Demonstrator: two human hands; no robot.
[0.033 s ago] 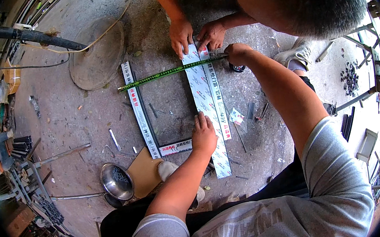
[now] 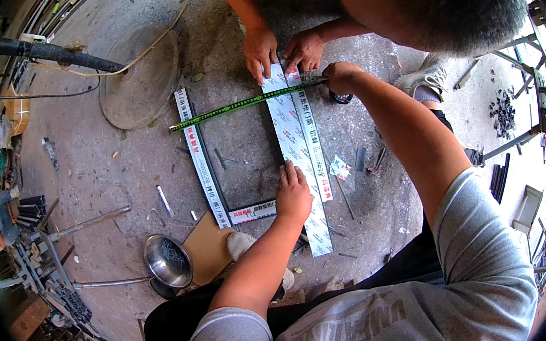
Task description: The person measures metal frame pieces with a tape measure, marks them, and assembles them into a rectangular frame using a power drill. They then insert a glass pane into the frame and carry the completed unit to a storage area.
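A long metal profile in white printed film [image 2: 290, 128] lies over the right side of a film-wrapped frame [image 2: 199, 159] on the floor. My left hand [image 2: 293, 195] is closed on the profile's left edge, below its middle. My right hand [image 2: 343, 79] is closed round the right end of a green tape measure [image 2: 232, 106]; its fingers are partly hidden. The blade runs leftward across the profile and past the frame's left side. A co-worker's two hands [image 2: 261, 52] press on the profile's far end.
The co-worker's head [image 2: 429, 4] leans in at the upper right. At left stand a round metal base [image 2: 141, 78] with a pole and a steel bowl [image 2: 168, 261] beside brown cardboard [image 2: 209, 248]. Metal bars [image 2: 90, 221] crowd the far left. Small offcuts and scraps dot the floor.
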